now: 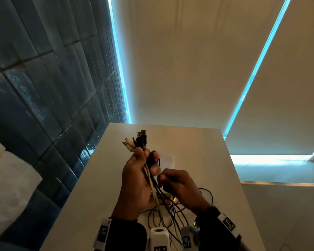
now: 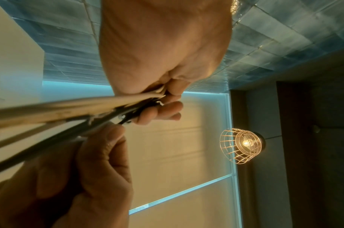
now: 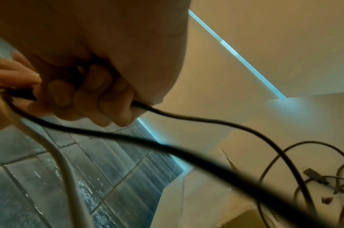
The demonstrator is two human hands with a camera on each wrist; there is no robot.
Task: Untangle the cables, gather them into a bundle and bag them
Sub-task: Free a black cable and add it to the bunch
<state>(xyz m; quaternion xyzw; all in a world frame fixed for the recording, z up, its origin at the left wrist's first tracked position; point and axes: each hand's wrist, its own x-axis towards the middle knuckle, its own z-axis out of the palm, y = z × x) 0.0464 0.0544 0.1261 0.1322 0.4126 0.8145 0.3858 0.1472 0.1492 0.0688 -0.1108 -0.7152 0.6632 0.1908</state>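
1. The cables point(image 1: 149, 180) are the thing I'm working on: a mixed white and black bunch, held upright over the middle of the surface point(image 1: 198, 142), with the plug ends point(image 1: 137, 141) fanned out at twelve o'clock above my fist and the tails dropping to six o'clock into loose loops point(image 1: 172, 212) lying on the surface.

2. I judge the step in hand to be combing one black cable point(image 3: 216, 121) free of the rest. To do it well, I'd keep the plug ends level in the fist and slide the other hand down a single strand towards its free end, easing rather than yanking, so no loop below tightens into a knot.

3. My left hand point(image 1: 134, 180) has its grip curled tight round the bunch just below the plugs; the left wrist view shows the fingers point(image 2: 163, 111) wrapped over the strands.

4. My right hand point(image 1: 179, 187), at three o'clock of the bunch and touching it, has its grip closed round that one black cable, which leaves under the little finger and runs down to the loops.

5. A pale flat sheet point(image 1: 168, 161) lies on the surface beyond my hands at about one o'clock; I cannot tell whether it is the bag.
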